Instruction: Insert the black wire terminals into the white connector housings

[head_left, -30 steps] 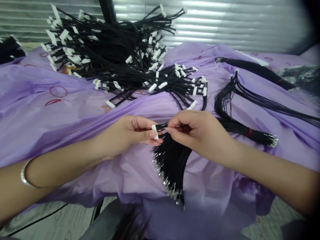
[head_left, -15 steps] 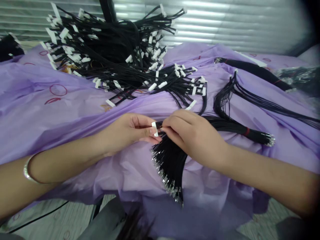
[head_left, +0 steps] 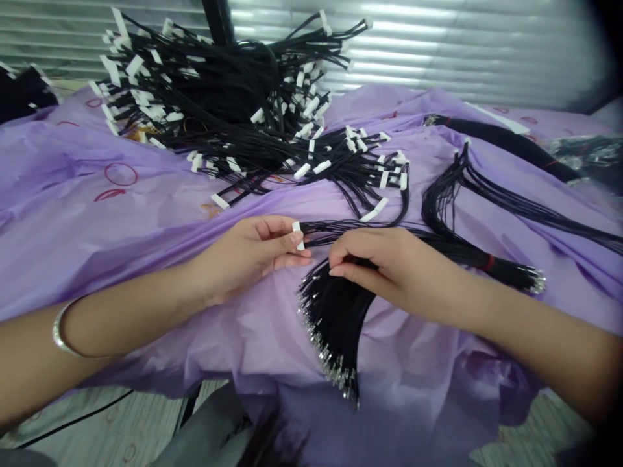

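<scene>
My left hand [head_left: 265, 246] pinches a small white connector [head_left: 298, 235] between thumb and fingers. Thin black wires [head_left: 335, 226] run from the connector to the right, behind my other hand. My right hand [head_left: 379, 263] is closed, thumb against forefinger, over the upper part of a fanned bundle of black wires [head_left: 335, 311] with bare silvery terminals at their ends. Whether a wire is between those fingertips is too small to make out. To the right, a red band [head_left: 488, 262] ties the bundle near its other silvery ends.
A large heap of black cables [head_left: 224, 91] with white connectors lies at the back. More wires [head_left: 448, 181] and a tied black bundle [head_left: 506, 146] lie at the right, near a clear plastic bag [head_left: 584, 152]. Purple sheeting [head_left: 195, 350] with red rubber bands [head_left: 121, 174] covers the table.
My right hand has moved away from the white connector, slightly right and down to the fanned wires. My left hand still holds the connector, now a little higher.
</scene>
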A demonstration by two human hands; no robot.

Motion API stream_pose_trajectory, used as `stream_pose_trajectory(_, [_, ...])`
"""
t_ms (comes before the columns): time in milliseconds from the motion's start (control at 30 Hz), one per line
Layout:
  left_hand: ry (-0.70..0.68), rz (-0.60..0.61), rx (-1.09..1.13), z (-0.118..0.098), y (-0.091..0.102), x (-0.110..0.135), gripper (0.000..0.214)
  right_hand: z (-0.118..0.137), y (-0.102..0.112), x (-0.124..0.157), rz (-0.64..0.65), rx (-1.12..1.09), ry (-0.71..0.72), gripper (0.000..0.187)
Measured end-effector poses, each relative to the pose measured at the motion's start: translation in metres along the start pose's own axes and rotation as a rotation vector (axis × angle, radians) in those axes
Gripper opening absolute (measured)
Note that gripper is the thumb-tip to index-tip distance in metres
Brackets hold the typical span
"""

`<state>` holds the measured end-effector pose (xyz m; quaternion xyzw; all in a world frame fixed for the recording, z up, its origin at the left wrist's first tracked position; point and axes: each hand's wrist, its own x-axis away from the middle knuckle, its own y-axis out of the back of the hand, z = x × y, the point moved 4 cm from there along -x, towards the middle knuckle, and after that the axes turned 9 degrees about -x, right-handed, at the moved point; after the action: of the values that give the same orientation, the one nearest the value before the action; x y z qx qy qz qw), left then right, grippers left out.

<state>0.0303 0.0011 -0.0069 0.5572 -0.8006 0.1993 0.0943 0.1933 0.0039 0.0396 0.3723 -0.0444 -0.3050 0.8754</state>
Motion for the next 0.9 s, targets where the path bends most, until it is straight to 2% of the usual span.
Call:
stream_pose_trajectory(167, [-0.028, 0.096, -0.212, 0.0, -0.001, 0.003, 0.011, 0.002, 0.005, -0.001, -0.222, -0.036, -0.094, 0.009])
stream_pose_trajectory(300, [-0.027, 0.121, -0.268, -0.001, -0.002, 0.003, 0.009, -0.001, 0.002, -0.002, -0.307, -0.018, -0.133, 0.01])
stream_pose_trajectory(700, [0.005, 0.123, -0.266, 0.0, -0.002, 0.003, 0.007, -0.006, -0.004, -0.005, -0.272, -0.062, -0.141, 0.01])
stream_pose_trajectory(900, [0.013, 0.112, -0.23, 0.0, -0.001, 0.002, 0.005, -0.003, -0.011, -0.008, -0.26, 0.115, -0.035, 0.01])
